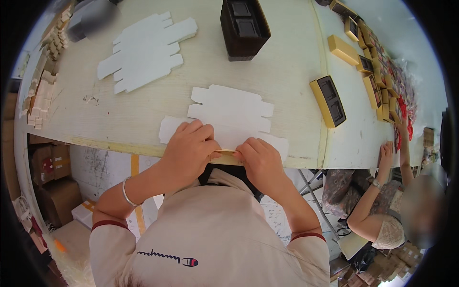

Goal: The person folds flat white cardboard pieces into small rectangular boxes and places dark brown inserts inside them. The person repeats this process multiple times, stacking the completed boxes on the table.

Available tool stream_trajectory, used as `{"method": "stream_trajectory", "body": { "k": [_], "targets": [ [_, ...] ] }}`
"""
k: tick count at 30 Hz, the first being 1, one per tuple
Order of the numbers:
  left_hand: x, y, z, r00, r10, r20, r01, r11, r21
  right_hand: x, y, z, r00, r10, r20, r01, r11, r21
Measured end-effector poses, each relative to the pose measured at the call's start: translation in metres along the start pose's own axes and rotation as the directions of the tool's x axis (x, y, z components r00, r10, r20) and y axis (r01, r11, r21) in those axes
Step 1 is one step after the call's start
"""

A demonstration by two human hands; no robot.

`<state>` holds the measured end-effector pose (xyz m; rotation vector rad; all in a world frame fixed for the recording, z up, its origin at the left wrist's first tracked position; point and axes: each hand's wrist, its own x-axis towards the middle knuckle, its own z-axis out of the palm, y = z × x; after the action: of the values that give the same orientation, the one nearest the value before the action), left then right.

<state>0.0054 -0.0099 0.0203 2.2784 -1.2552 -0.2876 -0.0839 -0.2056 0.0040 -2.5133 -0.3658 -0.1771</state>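
Observation:
A flat white cardboard box blank (228,107) with cut tabs lies at the table's near edge in front of me. My left hand (191,146) is closed on the near edge of this blank, its fingers bent and pressed together. Close by on the right, my right hand (260,160) pinches the same edge. Between the two hands a narrow strip of the edge stands bent up. The fingertips are partly hidden behind the knuckles.
A stack of white blanks (146,50) lies at the far left. Black plastic trays (245,33) stand stacked in a dark box. A gold box (329,102) with a black insert is to the right, near several others. A co-worker's hand (386,152) rests at the right edge.

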Motion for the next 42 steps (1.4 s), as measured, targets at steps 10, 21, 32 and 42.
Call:
{"method": "stream_trajectory", "body": {
  "k": [10,21,32,42],
  "targets": [
    [0.0,0.002,-0.004,0.959,-0.17,-0.225,0.165,0.985,-0.041,0.017,-0.023,-0.004,0.867,0.408,0.285,-0.482,0.547,0.684],
    [0.042,-0.027,-0.007,0.994,-0.028,-0.104,0.017,0.994,-0.111,-0.041,0.017,-0.006,0.967,-0.245,-0.074,0.223,0.948,-0.227],
    [0.075,-0.036,-0.009,0.992,0.089,0.091,-0.07,0.98,-0.188,0.01,0.01,0.012,0.957,-0.226,-0.18,0.177,0.951,-0.254],
    [0.067,-0.025,-0.011,0.985,0.13,0.116,-0.102,0.971,-0.217,-0.004,-0.007,0.008,0.98,-0.201,-0.005,0.198,0.97,-0.142]
  ]
}}
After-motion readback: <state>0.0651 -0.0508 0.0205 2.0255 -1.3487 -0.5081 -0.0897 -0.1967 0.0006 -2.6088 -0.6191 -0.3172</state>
